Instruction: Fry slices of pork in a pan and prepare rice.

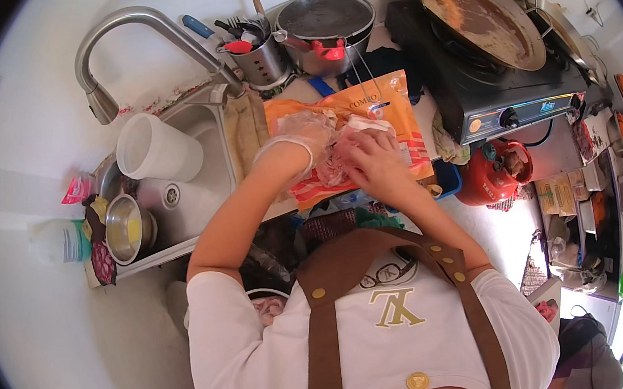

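My left hand (pixel 305 135), in a clear plastic glove, is at the left side of pink raw meat (pixel 331 166). Its fingertips are partly hidden, so its grip is unclear. Bare, my right hand (pixel 373 153) curls its fingers over the meat's right side. Something pale and crumpled (pixel 364 124) shows just beyond those fingers. Beneath both hands an orange printed plastic food bag (pixel 393 101) lies flat on the counter, and a wire handle (pixel 370 81) reaches over its far edge.
Left is a steel sink (pixel 207 143) with a white plastic tub (pixel 153 149), metal bowls (pixel 125 230) and a faucet (pixel 153 16). Behind are a utensil holder (pixel 262 62) and a pot (pixel 326 17). Right, a gas stove (pixel 486 105) bears a wok of brown liquid (pixel 482 19) above a red gas cylinder (pixel 488 174).
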